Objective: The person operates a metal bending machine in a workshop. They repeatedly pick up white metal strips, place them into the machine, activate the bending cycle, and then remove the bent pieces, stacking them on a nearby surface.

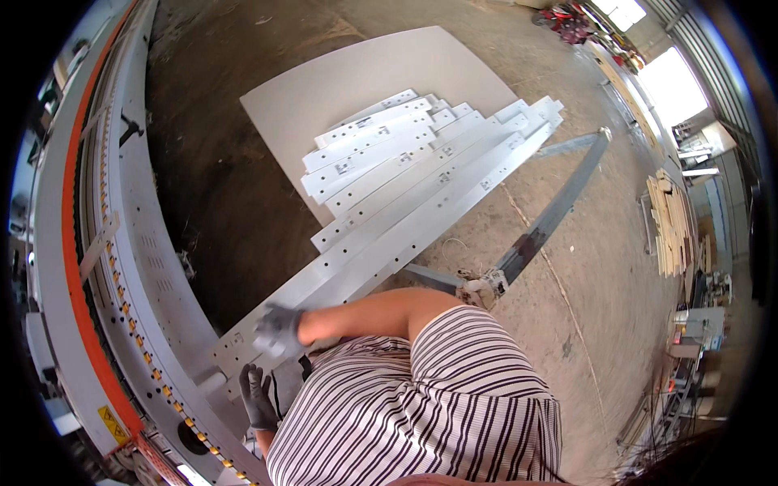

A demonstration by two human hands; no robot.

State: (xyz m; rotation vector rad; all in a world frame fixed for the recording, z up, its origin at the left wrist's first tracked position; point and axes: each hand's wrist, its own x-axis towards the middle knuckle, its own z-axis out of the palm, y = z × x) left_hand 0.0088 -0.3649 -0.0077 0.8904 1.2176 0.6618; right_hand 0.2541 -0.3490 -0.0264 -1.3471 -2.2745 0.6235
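My right hand [279, 330], in a grey glove, is over the near end of a long white board [328, 274] with small dark holes. Motion blurs its fingers, and whether they touch the board cannot be made out. My left hand [259, 398], also gloved in grey, is raised beside the board's near corner. Its fingers are loosely bent and apart, with nothing visible in them. Several more white drilled boards [369, 150] of different lengths lie in an overlapping stack beyond, stepped from short to long.
Beneath the stack is a large beige sheet [284, 101]. A long machine [93, 348] with an orange strip and yellow rollers runs along the left. A grey metal leg frame [551, 215] stands right of the boards. Wooden planks [668, 223] are piled at the far right.
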